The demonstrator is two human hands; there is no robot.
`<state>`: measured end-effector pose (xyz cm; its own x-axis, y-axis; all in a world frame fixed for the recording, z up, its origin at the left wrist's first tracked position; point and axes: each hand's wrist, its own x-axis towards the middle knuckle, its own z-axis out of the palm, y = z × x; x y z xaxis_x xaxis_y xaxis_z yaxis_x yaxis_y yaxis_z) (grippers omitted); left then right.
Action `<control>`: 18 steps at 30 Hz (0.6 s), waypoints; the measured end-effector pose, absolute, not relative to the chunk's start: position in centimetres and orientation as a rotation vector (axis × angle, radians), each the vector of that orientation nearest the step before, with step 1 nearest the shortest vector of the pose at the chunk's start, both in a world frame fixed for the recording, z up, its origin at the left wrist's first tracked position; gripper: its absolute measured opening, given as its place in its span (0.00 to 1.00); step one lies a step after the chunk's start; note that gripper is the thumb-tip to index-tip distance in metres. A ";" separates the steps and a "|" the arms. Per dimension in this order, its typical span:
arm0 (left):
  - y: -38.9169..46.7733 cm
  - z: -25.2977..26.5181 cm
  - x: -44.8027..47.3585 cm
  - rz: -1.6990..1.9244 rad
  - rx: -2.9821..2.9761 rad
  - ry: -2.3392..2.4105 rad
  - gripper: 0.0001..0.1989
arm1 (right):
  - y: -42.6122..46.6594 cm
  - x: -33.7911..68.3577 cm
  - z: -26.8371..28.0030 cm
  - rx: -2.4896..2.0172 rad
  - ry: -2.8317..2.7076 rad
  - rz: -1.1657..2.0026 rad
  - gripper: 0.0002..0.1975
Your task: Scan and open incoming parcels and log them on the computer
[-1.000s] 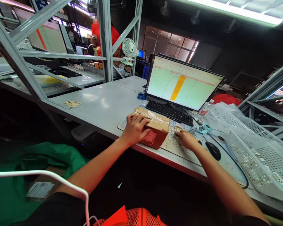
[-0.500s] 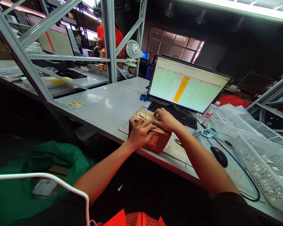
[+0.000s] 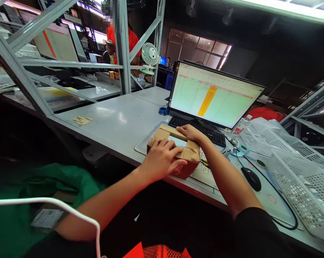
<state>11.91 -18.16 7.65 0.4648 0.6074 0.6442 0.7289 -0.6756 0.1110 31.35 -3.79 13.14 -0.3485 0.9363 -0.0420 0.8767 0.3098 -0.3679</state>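
- The desk (image 3: 108, 114) supported the monitor, keyboard, carton and accessories.
- The monitor (image 3: 215, 95) stood behind the keyboard, displaying a table with an orange column.
- The white basket (image 3: 296, 190), perforated, sat at the right side.
- The keyboard (image 3: 215, 137) lay just beyond the carton.
- The carton (image 3: 190, 154) rested at the near edge, its top partly open, a pale surface visible inside.
- The left hand (image 3: 163, 161) grasped the carton's near side, fingers over the top edge.
- The right hand (image 3: 190, 132) grasped the far flap; its fingertips were partly hidden.
- The mouse (image 3: 251, 179) lay between carton and basket.
- The blue tape roll (image 3: 163, 111) sat left of the keyboard.
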 end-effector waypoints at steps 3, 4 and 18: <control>-15.4 11.5 11.8 -0.726 -2.631 -1.305 0.23 | -3.7 31.4 12.5 -1.653 -2.343 0.552 0.28; -14.6 12.6 11.8 -0.681 -2.646 -1.376 0.23 | -3.7 31.5 12.5 -1.649 -2.328 0.558 0.27; -11.7 13.0 8.8 -0.544 -2.861 -1.118 0.24 | -4.0 31.7 12.0 -1.566 -2.213 0.461 0.21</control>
<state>8.83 -11.72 13.04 0.6823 0.6536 0.3276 0.6614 -0.7427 0.1044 31.73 -4.00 12.03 -0.2999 0.9459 0.1235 0.8181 0.3217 -0.4767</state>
